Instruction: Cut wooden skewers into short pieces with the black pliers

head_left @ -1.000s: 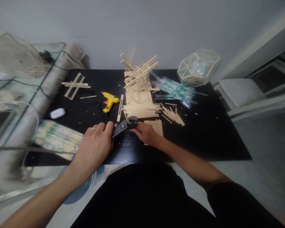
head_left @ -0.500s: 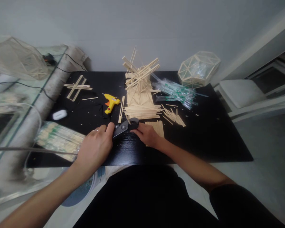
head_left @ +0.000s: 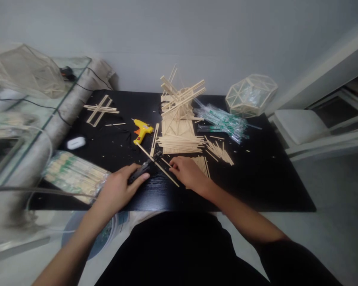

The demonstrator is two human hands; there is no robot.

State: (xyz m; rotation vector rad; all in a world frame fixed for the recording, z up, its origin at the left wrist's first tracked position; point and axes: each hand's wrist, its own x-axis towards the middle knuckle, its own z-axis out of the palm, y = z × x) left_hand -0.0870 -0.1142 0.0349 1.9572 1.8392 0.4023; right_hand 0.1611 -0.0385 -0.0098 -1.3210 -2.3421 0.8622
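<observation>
My left hand point(head_left: 122, 184) is closed around the handles of black cutting shears point(head_left: 142, 169), whose head points up and right. Beneath or beside the shears' head, a long wooden stick point(head_left: 169, 177) lies slanting over the dark table point(head_left: 256, 178). In the fingertips of my right hand point(head_left: 186, 172) a short wooden stick point(head_left: 166, 162) is pinched, its free end toward the shears. A row of cut sticks point(head_left: 203, 165) lies partly hidden behind that hand. Beyond are a pile of sticks point(head_left: 180, 143) and a windmill-like stick model point(head_left: 179, 107).
A yellow glue gun point(head_left: 142, 130) lies left of the model, near a crossed stick frame point(head_left: 101, 110) and a white case point(head_left: 76, 143). Bagged chopsticks point(head_left: 74, 174) rest at the front left. Plastic wrappers point(head_left: 223, 121) and a polyhedral stick frame point(head_left: 250, 95) are at right.
The shears have turned and dropped lower in my left hand. My right hand has drawn slightly away from them with a short stick, and a long stick now lies across the table.
</observation>
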